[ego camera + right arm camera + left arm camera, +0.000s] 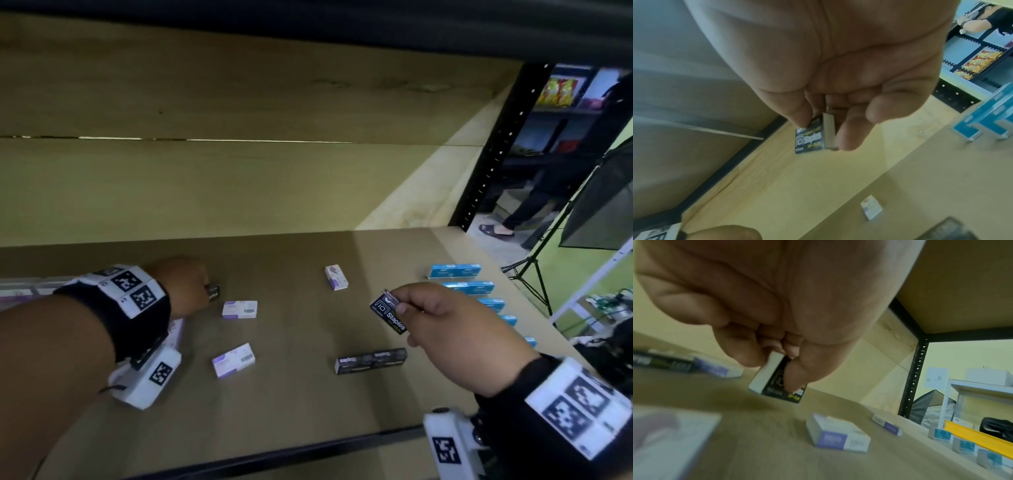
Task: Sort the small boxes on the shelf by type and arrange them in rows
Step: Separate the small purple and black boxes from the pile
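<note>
Currently my right hand [442, 325] pinches one black staples box [388, 310]; my left hand [186, 286] pinches another, seemingly the same type [777, 379]. Risk: thin fingertip holds, so either may slip before reaching the black row [371, 359].

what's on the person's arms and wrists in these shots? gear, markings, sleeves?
Both hands are bare. The left hand has a bare forearm and a black wristband with white square-code tags. Under it hangs a white camera box, also tagged. The right hand has a black sleeve, tagged band and white box.

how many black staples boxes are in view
4: one pinched in the right hand, one gripped by the left hand, two end to end on the shelf. More may be hidden.
</note>
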